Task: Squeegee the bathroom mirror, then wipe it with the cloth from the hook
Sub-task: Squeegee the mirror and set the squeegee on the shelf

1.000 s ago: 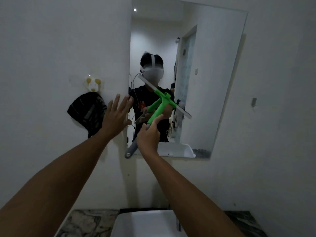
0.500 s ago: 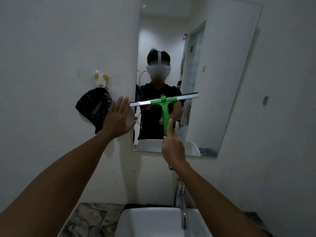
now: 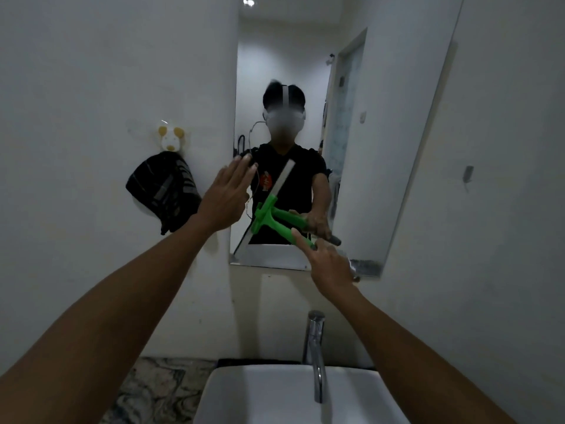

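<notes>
A tall frameless mirror (image 3: 382, 133) hangs on the white wall. My right hand (image 3: 328, 264) grips the handle of a green squeegee (image 3: 269, 217); its blade stands almost upright, tilted right at the top, against the mirror's lower left part. My left hand (image 3: 224, 198) is flat and spread on the wall at the mirror's left edge, holding nothing. A dark striped cloth (image 3: 163, 189) hangs from a small white and yellow animal-shaped hook (image 3: 170, 137), left of my left hand.
A white basin (image 3: 250, 396) with a chrome tap (image 3: 315, 353) sits below the mirror. Dark marbled counter (image 3: 153, 384) shows to its left. A small fitting (image 3: 467, 174) sticks out of the wall right of the mirror. A person's reflection fills the mirror's middle.
The squeegee blade has swung from level to nearly upright and dropped to the mirror's lower left. My right hand has moved right and down. My left hand has stayed at the mirror's edge.
</notes>
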